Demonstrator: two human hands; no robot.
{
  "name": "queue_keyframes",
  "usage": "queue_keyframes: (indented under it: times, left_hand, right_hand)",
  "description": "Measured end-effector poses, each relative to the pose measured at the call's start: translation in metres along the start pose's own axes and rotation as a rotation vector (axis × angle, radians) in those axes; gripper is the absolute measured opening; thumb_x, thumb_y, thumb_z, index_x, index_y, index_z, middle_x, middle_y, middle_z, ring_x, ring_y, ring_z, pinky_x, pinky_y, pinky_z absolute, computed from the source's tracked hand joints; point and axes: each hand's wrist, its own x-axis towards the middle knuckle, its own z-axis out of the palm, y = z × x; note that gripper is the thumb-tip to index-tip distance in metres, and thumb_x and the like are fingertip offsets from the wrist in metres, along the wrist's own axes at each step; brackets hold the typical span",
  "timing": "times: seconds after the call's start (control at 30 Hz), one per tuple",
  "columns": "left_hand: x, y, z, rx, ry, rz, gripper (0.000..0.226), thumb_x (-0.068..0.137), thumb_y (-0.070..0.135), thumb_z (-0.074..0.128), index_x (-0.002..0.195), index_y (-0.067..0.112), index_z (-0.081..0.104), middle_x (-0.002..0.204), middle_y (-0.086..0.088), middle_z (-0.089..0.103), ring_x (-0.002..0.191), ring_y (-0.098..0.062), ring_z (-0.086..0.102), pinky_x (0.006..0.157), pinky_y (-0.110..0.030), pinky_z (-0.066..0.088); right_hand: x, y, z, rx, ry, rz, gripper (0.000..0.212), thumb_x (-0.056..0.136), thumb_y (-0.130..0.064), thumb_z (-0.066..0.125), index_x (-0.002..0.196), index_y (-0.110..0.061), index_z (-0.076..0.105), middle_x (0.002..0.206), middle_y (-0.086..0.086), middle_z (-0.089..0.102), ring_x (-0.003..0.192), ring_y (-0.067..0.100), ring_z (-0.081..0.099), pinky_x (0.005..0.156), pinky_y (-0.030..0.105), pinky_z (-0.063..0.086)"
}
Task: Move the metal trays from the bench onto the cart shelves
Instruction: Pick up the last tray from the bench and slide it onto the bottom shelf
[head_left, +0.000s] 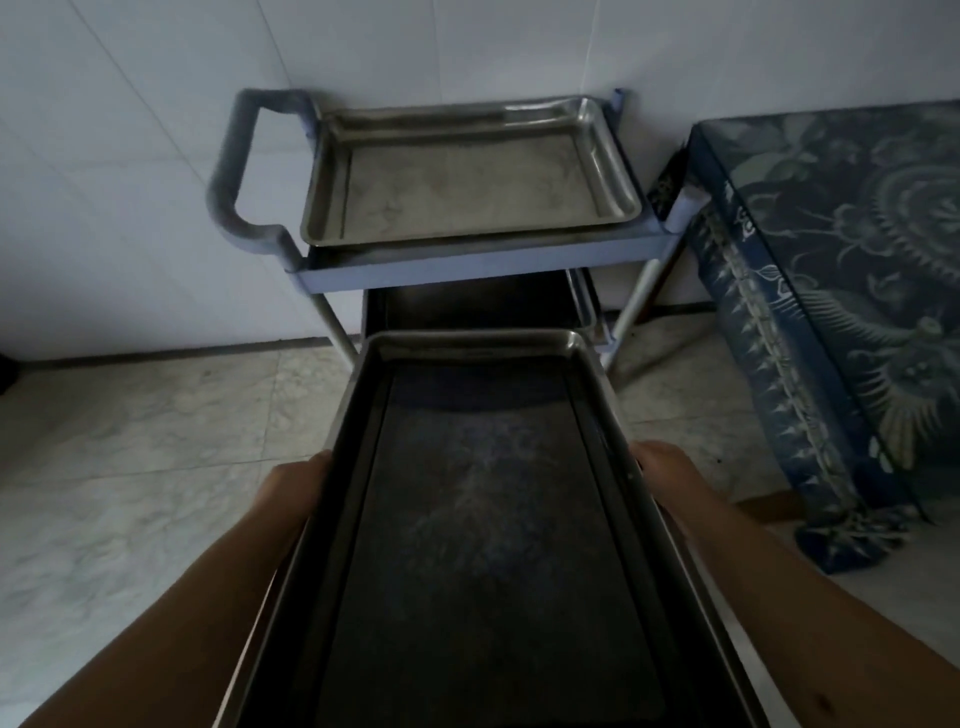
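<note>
A metal tray (483, 519) is gripped along its long sides by the left hand (296, 488) and right hand (662, 473), fingers hidden beneath the rim. It should be kept level and slid straight in. Its long axis points away toward the cart (467, 265), where a lower tray (467, 306) and a top tray (467, 171) lie.

I'm seeing the held tray (483, 519) sitting between my hands, before the cart (467, 265); another tray (462, 171) is lying on its top shelf, the bench (841, 291) standing right.
</note>
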Motion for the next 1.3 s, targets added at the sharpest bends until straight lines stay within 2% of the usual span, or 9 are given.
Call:
queue_keyframes:
  times: [0.23, 0.37, 0.5, 0.63, 0.73, 0.9, 1.07, 1.2, 1.3]
  left_hand:
    - [0.039, -0.014, 0.047, 0.017, -0.057, -0.061, 0.035, 0.101, 0.028, 0.046, 0.123, 0.015, 0.069, 0.119, -0.023, 0.065, 0.079, -0.024, 0.057, 0.069, -0.033, 0.044]
    - [0.065, -0.011, 0.086, -0.058, -0.046, -0.152, 0.036, 0.101, 0.028, 0.045, 0.119, 0.008, 0.069, 0.111, -0.026, 0.065, 0.096, -0.038, 0.063, 0.09, -0.046, 0.052]
    - [0.119, -0.015, 0.136, -0.166, -0.021, -0.268, 0.041, 0.097, 0.034, 0.051, 0.108, -0.001, 0.071, 0.105, -0.028, 0.067, 0.095, -0.039, 0.064, 0.091, -0.051, 0.052]
    - [0.196, -0.031, 0.197, -0.152, -0.013, -0.275, 0.044, 0.1, 0.037, 0.048, 0.11, 0.0, 0.071, 0.11, -0.031, 0.066, 0.102, -0.042, 0.063, 0.092, -0.047, 0.05]
    - [0.258, -0.047, 0.245, -0.165, -0.004, -0.286, 0.051, 0.099, 0.046, 0.049, 0.109, 0.001, 0.071, 0.109, -0.029, 0.068, 0.103, -0.039, 0.064, 0.089, -0.043, 0.051]
    - [0.385, -0.075, 0.321, -0.208, 0.045, -0.174, 0.044, 0.097, 0.044, 0.048, 0.103, 0.008, 0.072, 0.083, -0.015, 0.066, 0.081, -0.035, 0.066, 0.069, -0.037, 0.053]
    - [0.495, -0.095, 0.363, -0.415, 0.184, -0.14, 0.051, 0.085, 0.058, 0.057, 0.077, 0.009, 0.07, 0.087, -0.022, 0.072, 0.087, -0.041, 0.069, 0.084, -0.056, 0.056]
    - [0.562, -0.102, 0.384, -0.462, 0.228, -0.043, 0.048, 0.091, 0.055, 0.057, 0.074, 0.012, 0.068, 0.078, -0.016, 0.071, 0.085, -0.037, 0.071, 0.077, -0.048, 0.057]
    - [0.602, -0.1, 0.384, -0.499, 0.268, -0.001, 0.041, 0.091, 0.053, 0.058, 0.071, 0.018, 0.066, 0.073, -0.006, 0.069, 0.08, -0.03, 0.07, 0.078, -0.044, 0.056]
  right_hand:
    - [0.037, 0.039, 0.039, -0.188, -0.075, 0.047, 0.028, 0.1, -0.016, 0.044, 0.113, -0.005, 0.067, 0.116, 0.016, 0.065, 0.104, 0.028, 0.061, 0.093, 0.032, 0.048]
    - [0.086, 0.061, 0.059, -0.243, -0.114, 0.067, 0.028, 0.101, -0.014, 0.04, 0.11, 0.0, 0.064, 0.116, 0.018, 0.064, 0.104, 0.029, 0.061, 0.092, 0.032, 0.048]
    - [0.156, 0.083, 0.082, -0.233, -0.107, 0.091, 0.029, 0.101, -0.017, 0.04, 0.114, -0.003, 0.062, 0.118, 0.017, 0.062, 0.105, 0.029, 0.06, 0.091, 0.032, 0.046]
    - [0.239, 0.108, 0.126, -0.099, -0.051, 0.157, 0.033, 0.102, -0.021, 0.035, 0.08, -0.008, 0.055, 0.1, 0.018, 0.064, 0.072, 0.02, 0.052, 0.067, 0.032, 0.039]
    - [0.306, 0.128, 0.163, 0.006, 0.08, 0.17, 0.038, 0.1, -0.021, 0.039, 0.074, -0.004, 0.06, 0.09, 0.023, 0.061, 0.084, 0.034, 0.057, 0.068, 0.036, 0.035]
    - [0.434, 0.147, 0.228, 0.006, 0.171, 0.035, 0.039, 0.1, -0.021, 0.042, 0.081, 0.007, 0.059, 0.087, 0.03, 0.059, 0.087, 0.04, 0.057, 0.079, 0.043, 0.042]
    - [0.562, 0.15, 0.281, 0.188, 0.288, -0.046, 0.04, 0.097, -0.03, 0.05, 0.08, 0.004, 0.06, 0.081, 0.024, 0.057, 0.077, 0.026, 0.049, 0.072, 0.037, 0.039]
    - [0.638, 0.133, 0.306, 0.233, 0.302, -0.131, 0.041, 0.093, -0.039, 0.047, 0.063, -0.01, 0.049, 0.073, 0.013, 0.052, 0.073, 0.025, 0.047, 0.069, 0.036, 0.035]
    - [0.681, 0.122, 0.321, 0.333, 0.314, -0.152, 0.036, 0.094, -0.039, 0.049, 0.074, -0.011, 0.058, 0.074, 0.007, 0.053, 0.072, 0.02, 0.048, 0.071, 0.032, 0.035]
